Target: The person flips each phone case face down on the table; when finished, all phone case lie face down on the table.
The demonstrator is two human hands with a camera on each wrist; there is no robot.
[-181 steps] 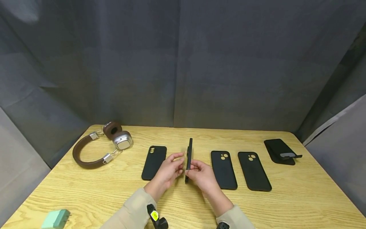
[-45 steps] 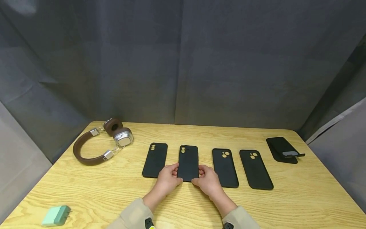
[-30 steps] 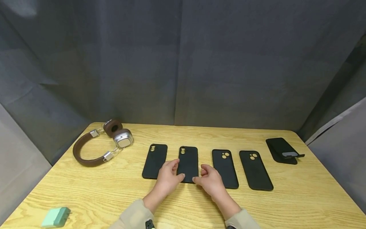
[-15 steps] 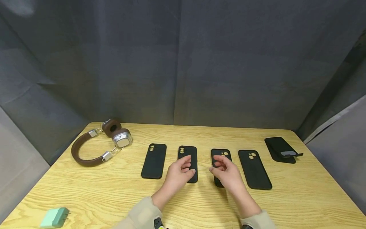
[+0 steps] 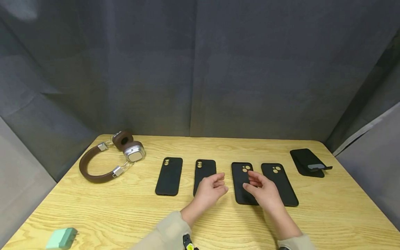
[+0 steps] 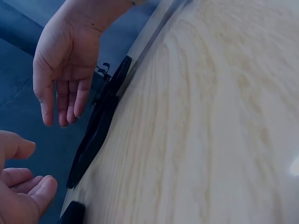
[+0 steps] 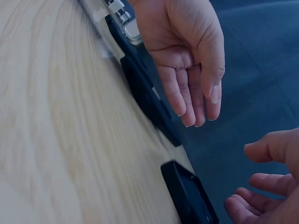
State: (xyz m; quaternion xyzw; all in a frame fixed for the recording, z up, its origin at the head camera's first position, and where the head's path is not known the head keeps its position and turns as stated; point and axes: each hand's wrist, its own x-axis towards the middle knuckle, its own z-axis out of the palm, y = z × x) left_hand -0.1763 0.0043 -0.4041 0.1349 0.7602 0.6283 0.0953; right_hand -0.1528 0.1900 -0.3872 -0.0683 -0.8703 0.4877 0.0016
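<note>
"How many phone cases (image 5: 168,176) do you count?"

"Four, all black, flat in one row across the middle of the worktop (image 5: 118,215), nearer its far edge. Each shows two round camera holes at its far end."

"All facing alike?"

"Two and two. From the left edge, the first case and the second case (image 5: 203,172) have their holes at the far left corner; the third case (image 5: 240,185) and the fourth case (image 5: 285,185) have theirs at the far right."

"And the hands?"

"Two, neither with hold of anything. The left hand (image 5: 208,190) hovers by the second case, covering its near right corner; its fingers bend loosely, with the thumb parted from them."

"The right one?"

"The right hand (image 5: 265,191) hangs over the third and fourth cases, hiding part of each. Fingers slack there too, thumb held apart."

"What else is on the worktop?"

"Three things. One pair of brown headphones (image 5: 98,178), two ear cups, in the far left corner. One green charger (image 5: 61,239) near the left edge, on the viewer's side, prongs towards the right edge. One black stand-like piece (image 5: 304,161) with a raised flap, near the far right corner."

"Behind it all?"

"A dark curtain (image 5: 143,69) past the far edge."
</note>
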